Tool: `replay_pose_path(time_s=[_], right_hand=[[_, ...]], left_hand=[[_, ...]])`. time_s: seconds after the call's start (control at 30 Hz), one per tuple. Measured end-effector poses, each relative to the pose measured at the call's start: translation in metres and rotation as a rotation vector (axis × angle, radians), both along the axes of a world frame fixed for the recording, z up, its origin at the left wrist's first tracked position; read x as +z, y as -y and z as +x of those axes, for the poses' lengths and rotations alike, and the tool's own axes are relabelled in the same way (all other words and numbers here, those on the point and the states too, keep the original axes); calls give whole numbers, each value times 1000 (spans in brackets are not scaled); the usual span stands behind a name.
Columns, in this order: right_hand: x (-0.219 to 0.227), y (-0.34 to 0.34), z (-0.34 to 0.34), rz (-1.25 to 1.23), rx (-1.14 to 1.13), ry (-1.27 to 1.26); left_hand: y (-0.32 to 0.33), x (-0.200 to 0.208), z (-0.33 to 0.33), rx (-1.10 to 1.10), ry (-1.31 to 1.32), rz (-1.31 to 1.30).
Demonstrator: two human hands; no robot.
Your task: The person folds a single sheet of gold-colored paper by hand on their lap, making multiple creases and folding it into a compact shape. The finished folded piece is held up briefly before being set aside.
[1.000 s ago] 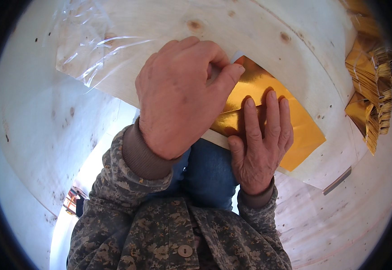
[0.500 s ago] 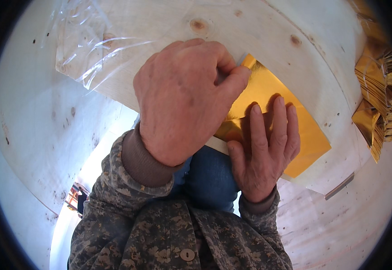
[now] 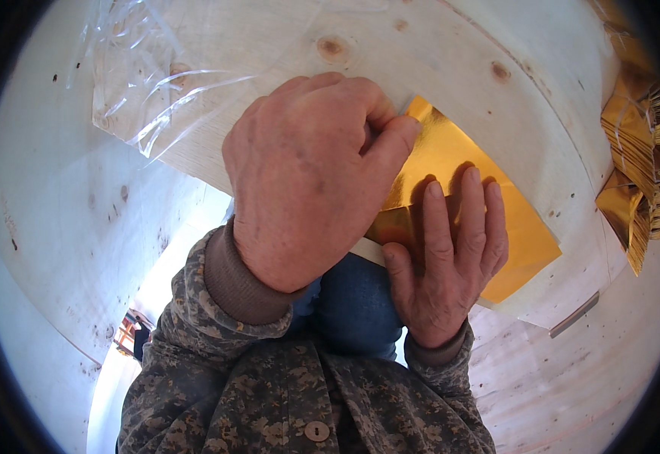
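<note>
A shiny gold foil sheet (image 3: 523, 234) lies at a slant on the pale wooden board, with a crease or overlapping edge across its near left part. Over its left side bends my left hand (image 3: 307, 178), fingers curled under and thumb pressed to the index finger at the sheet's far left corner. What those fingers pinch is mostly hidden beneath the hand; the foil's edge meets the thumb. My right hand (image 3: 447, 253) rests on the sheet, its fingers stretched out and slightly apart, thumb toward the near edge. Both hands cast dark reflections in the foil.
Clear plastic film strips (image 3: 167, 106) lie on the board (image 3: 421, 45) at far left. At the right edge sits a heap of folded, fringed gold foil (image 3: 633, 174). A narrow metal-like strip (image 3: 574, 314) lies by the board's right edge. My knees in jeans (image 3: 360, 303) are below.
Hardly anything differs. The whole view has shifted by a small amount; both hands keep the same hold and place on the foil sheet.
</note>
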State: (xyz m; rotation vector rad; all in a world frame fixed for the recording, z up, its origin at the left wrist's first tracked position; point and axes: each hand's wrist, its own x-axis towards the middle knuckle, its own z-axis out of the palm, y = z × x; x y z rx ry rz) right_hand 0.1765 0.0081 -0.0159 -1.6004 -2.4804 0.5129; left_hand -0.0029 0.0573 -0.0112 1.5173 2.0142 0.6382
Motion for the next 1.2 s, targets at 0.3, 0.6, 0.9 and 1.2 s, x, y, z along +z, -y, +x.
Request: replay_pose_path(time_s=[0.3, 0.6, 0.9, 1.2], right_hand=[[1, -2, -1, -8, 7, -16], [0, 4, 15, -1, -148, -148], [-3, 20, 75, 153, -386, -105], [-21, 29, 76, 216, -488, -132]], left_hand=[[2, -1, -1, -16, -23, 26], [-2, 0, 8, 195, 192, -157], [-3, 1, 7, 125, 132, -128], [-6, 1, 5, 171, 71, -173]])
